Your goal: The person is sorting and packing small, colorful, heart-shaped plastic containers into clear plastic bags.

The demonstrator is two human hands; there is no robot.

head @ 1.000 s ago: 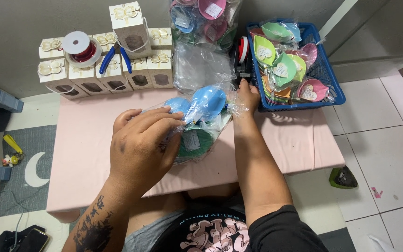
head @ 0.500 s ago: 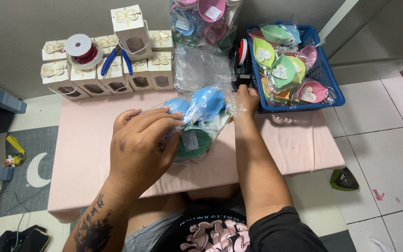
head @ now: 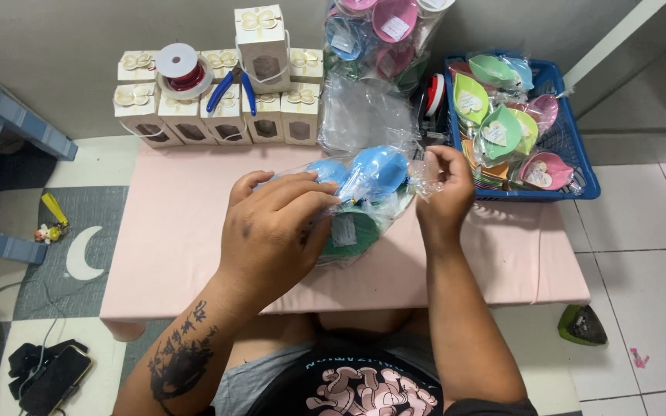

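My left hand [head: 275,231] lies over a clear plastic bag [head: 364,202] that holds blue and green leaf-shaped dishes, gripping its left side. My right hand [head: 445,192] pinches the gathered open end of the same bag at its right. The bag rests low over the pink table [head: 179,231], near its middle. A blue dish [head: 379,169] shows at the top of the bag, a green one [head: 352,231] under it.
A blue basket [head: 572,154] with several bagged coloured dishes stands at the right. Small cream gift boxes [head: 225,100], a red wire spool [head: 179,69] and blue-handled pliers [head: 234,86] line the back. More bagged dishes [head: 379,31] are piled behind. A phone [head: 55,377] lies on the floor.
My right hand has drawn back a little from the basket toward the bag's end. My left hand stays on the bag.
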